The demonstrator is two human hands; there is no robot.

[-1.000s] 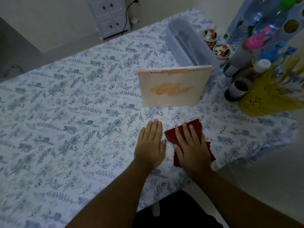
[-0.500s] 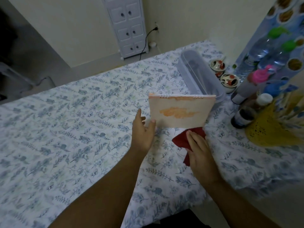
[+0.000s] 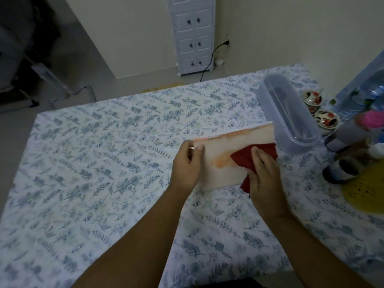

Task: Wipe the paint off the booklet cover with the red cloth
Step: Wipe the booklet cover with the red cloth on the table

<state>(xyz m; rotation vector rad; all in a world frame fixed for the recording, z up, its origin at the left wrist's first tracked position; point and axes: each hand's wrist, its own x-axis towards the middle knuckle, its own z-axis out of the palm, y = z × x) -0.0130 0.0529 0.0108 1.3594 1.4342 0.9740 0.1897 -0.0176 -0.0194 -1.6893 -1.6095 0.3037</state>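
A spiral-bound booklet (image 3: 224,175) with a pale cover stands tilted on the floral tablecloth, right of centre. An orange paint smear (image 3: 221,162) runs across the cover. My left hand (image 3: 187,165) grips the booklet's upper left corner and left edge. My right hand (image 3: 264,173) presses the red cloth (image 3: 243,159) flat against the right half of the cover. The cloth covers the right end of the smear and hangs past the booklet's lower right corner.
A clear plastic oblong box (image 3: 288,113) lies just behind the booklet. Two small painted bowls (image 3: 325,120) sit at its right. Bottles (image 3: 340,169), a pink-capped one (image 3: 372,119) and a yellow container (image 3: 367,190) crowd the right edge. A white drawer cabinet (image 3: 193,36) stands beyond the table.
Both hands rose from the table. My left hand took hold of the booklet's left edge, and my right hand lifted the red cloth onto the cover over the paint.
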